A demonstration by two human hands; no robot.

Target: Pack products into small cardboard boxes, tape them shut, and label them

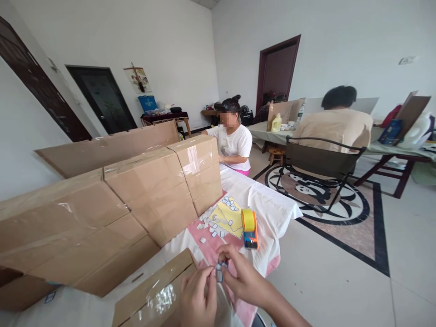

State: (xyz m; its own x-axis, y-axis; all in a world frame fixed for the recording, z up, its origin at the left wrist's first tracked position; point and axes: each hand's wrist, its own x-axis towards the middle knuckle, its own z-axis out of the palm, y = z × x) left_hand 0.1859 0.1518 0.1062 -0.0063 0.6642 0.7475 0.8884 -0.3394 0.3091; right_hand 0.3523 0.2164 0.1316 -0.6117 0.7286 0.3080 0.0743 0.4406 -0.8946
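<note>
Near the bottom middle, my left hand [200, 293] and my right hand [240, 274] meet at the fingertips. Pinched between them is a small pale piece with blue edges [220, 271], too small to name surely. The fingers of both hands are closed on it. Beyond them, on the cloth, lie several small white pieces [214, 234] with dark edges, scattered on and around a yellow sheet [225, 217]. An orange tape dispenser with a yellow roll [250, 227] stands just past my right hand.
Taped cardboard boxes [150, 190] form a wall at the left, with a smaller carton [155, 295] beside my left hand. A person in a white shirt [235, 143] sits at the table's far end. Another person [335, 125] sits in a chair [323, 159] at the right.
</note>
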